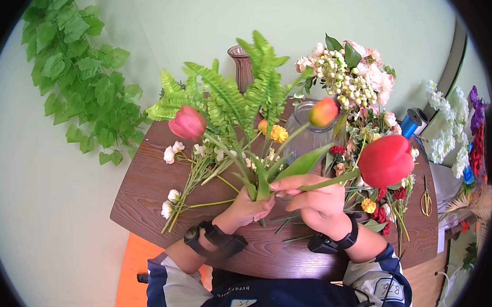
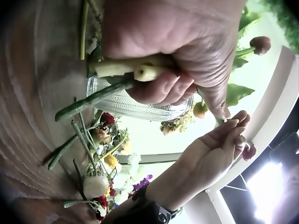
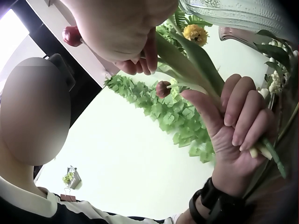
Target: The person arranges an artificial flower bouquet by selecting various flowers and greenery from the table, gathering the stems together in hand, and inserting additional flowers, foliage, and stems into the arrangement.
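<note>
My left hand (image 1: 242, 209) grips a bunch of stems low down, with fingers curled round them. In the left wrist view their cut ends (image 2: 148, 73) poke out below the fist. Above this hand rise a pink tulip (image 1: 187, 123), an orange-yellow tulip (image 1: 324, 112) and green fern fronds (image 1: 221, 97). My right hand (image 1: 321, 205) holds a large red tulip (image 1: 386, 161) by its stem, the bloom leaning out to the right. Its fingertips are right beside the bunch, near a broad tulip leaf (image 1: 304, 163).
A clear glass vase (image 1: 305, 123) stands behind the bunch, with a pinkish ribbed vase (image 1: 242, 68) farther back. White-flowered stems (image 1: 189, 183) lie left on the brown table (image 1: 143, 180). Mixed flowers (image 1: 369, 206) crowd the right side. Scissors (image 1: 426, 200) and a blue spool (image 1: 408, 125) sit far right.
</note>
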A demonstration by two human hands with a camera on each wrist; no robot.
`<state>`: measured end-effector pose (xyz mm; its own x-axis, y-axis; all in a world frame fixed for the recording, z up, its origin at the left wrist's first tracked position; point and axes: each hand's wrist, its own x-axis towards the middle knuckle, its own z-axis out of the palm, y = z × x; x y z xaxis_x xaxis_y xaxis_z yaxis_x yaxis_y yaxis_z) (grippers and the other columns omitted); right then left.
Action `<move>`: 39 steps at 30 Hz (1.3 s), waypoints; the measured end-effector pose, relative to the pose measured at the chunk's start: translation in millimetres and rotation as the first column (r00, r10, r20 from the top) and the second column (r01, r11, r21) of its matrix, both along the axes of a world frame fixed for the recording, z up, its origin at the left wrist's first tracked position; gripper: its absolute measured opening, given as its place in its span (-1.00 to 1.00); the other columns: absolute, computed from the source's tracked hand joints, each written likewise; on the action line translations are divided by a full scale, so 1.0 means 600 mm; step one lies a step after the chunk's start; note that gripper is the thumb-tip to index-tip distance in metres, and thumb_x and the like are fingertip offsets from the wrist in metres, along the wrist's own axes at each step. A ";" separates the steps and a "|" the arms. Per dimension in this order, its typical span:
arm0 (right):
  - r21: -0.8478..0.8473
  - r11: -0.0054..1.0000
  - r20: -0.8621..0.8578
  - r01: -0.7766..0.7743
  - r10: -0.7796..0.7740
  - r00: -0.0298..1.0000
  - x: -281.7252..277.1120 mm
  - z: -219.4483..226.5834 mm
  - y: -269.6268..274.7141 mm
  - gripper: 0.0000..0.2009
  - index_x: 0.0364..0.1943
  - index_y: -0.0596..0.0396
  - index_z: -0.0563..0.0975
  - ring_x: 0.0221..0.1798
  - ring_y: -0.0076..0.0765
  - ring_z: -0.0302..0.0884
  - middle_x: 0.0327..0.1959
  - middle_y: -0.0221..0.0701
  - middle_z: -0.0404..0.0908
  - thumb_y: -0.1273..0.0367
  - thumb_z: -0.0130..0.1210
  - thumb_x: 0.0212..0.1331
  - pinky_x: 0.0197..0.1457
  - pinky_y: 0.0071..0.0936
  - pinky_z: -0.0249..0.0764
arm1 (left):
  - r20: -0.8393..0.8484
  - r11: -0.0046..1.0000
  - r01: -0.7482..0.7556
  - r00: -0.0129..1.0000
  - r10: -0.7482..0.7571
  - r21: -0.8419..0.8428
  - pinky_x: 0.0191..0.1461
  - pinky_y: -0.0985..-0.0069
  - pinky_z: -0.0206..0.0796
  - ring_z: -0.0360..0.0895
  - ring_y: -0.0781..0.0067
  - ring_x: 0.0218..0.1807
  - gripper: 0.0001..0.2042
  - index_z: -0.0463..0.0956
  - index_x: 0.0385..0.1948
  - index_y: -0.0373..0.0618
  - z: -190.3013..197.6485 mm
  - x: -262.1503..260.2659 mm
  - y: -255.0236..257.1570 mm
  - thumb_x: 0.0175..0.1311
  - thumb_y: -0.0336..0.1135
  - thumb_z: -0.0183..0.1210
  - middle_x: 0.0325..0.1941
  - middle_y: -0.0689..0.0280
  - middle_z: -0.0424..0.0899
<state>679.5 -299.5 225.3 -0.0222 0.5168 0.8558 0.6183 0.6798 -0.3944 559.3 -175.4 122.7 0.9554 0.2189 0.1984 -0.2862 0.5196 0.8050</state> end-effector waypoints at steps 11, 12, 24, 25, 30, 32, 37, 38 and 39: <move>0.200 0.979 -0.403 0.035 0.050 0.914 0.003 -0.030 0.028 -0.56 -0.04 0.07 0.26 -0.30 -0.30 0.55 -0.12 -0.07 0.47 0.72 0.02 -0.03 -0.31 -0.54 0.51 | -0.060 0.997 0.010 0.998 -0.014 -0.075 -0.69 0.72 -0.14 0.10 0.74 -0.72 -0.79 0.27 -0.39 -0.10 0.023 -0.017 -0.002 0.09 -0.42 0.18 -0.65 0.48 0.21; 0.126 0.989 -0.336 0.074 -0.028 0.941 0.011 -0.033 0.020 -0.35 0.12 -0.02 0.03 -0.29 -0.33 0.50 -0.02 -0.03 0.34 0.69 0.08 -0.04 -0.29 -0.56 0.47 | -0.096 0.999 -0.022 0.995 0.017 -0.050 -0.69 0.71 -0.14 0.10 0.73 -0.72 -0.81 0.27 -0.36 -0.10 0.027 -0.017 -0.002 0.10 -0.47 0.14 -0.64 0.47 0.21; 0.473 0.653 0.065 0.592 -0.696 0.715 0.057 0.024 -0.009 -0.71 -0.31 -0.02 0.50 -0.15 -0.25 0.39 -0.02 -0.25 0.37 0.61 0.13 -0.20 -0.13 -0.49 0.32 | -0.165 0.997 -0.072 0.984 0.074 0.017 -0.70 0.71 -0.15 0.07 0.72 -0.74 -0.81 0.22 -0.55 -0.08 0.030 -0.014 0.000 0.08 -0.61 0.05 -0.65 0.45 0.21; 0.473 0.652 0.063 0.593 -0.696 0.715 0.056 0.039 -0.015 -0.71 -0.31 -0.02 0.50 -0.15 -0.25 0.39 -0.02 -0.25 0.37 0.61 0.13 -0.20 -0.13 -0.49 0.32 | -0.175 0.995 -0.096 0.980 0.099 0.027 -0.70 0.71 -0.16 0.07 0.72 -0.75 -0.79 0.21 -0.58 -0.07 0.032 -0.013 -0.001 0.08 -0.61 0.05 -0.66 0.45 0.21; 0.421 0.635 0.491 0.647 -0.760 0.426 0.063 0.078 -0.027 -0.86 -0.49 -0.14 0.55 -0.07 -0.48 0.42 -0.25 -0.57 0.57 0.49 0.05 -0.11 0.06 -0.42 0.18 | -0.178 0.993 -0.108 0.977 0.114 0.045 -0.71 0.71 -0.15 0.07 0.72 -0.75 -0.78 0.20 -0.58 -0.07 0.033 -0.010 -0.003 0.07 -0.61 0.05 -0.67 0.45 0.20; 0.369 0.664 0.569 0.651 -0.715 0.406 0.073 0.084 -0.027 -0.87 -0.48 -0.11 0.54 -0.12 -0.46 0.45 -0.29 -0.55 0.54 0.42 0.08 -0.22 0.09 -0.34 0.19 | -0.184 0.992 -0.115 0.975 0.122 0.048 -0.70 0.71 -0.15 0.08 0.72 -0.74 -0.78 0.20 -0.58 -0.07 0.035 -0.009 -0.004 0.07 -0.61 0.05 -0.67 0.45 0.20; 0.275 0.757 0.629 0.593 -0.608 0.485 0.090 0.079 -0.027 -0.85 -0.49 -0.02 0.51 -0.22 -0.41 0.44 -0.41 -0.52 0.48 0.39 0.14 -0.27 -0.03 -0.37 0.30 | -0.195 0.991 -0.122 0.972 0.132 0.061 -0.71 0.73 -0.15 0.07 0.78 -0.74 -0.82 0.28 -0.49 -0.09 0.028 -0.010 -0.002 0.06 -0.58 0.12 -0.66 0.51 0.22; 0.271 0.788 0.644 0.553 -0.575 0.504 0.092 0.078 -0.026 -0.84 -0.49 0.01 0.51 -0.27 -0.40 0.43 -0.45 -0.50 0.46 0.38 0.16 -0.28 -0.10 -0.40 0.33 | -0.195 0.991 -0.123 0.972 0.133 0.060 -0.71 0.73 -0.15 0.07 0.78 -0.74 -0.82 0.28 -0.49 -0.09 0.027 -0.009 -0.001 0.06 -0.58 0.12 -0.66 0.51 0.22; 0.270 0.788 0.645 0.553 -0.574 0.504 0.091 0.078 -0.026 -0.84 -0.49 0.01 0.51 -0.27 -0.40 0.43 -0.45 -0.50 0.46 0.38 0.16 -0.28 -0.10 -0.40 0.33 | -0.193 0.990 -0.121 0.972 0.132 0.069 -0.71 0.73 -0.15 0.07 0.78 -0.75 -0.82 0.28 -0.49 -0.09 0.025 -0.009 -0.001 0.06 -0.58 0.12 -0.66 0.51 0.22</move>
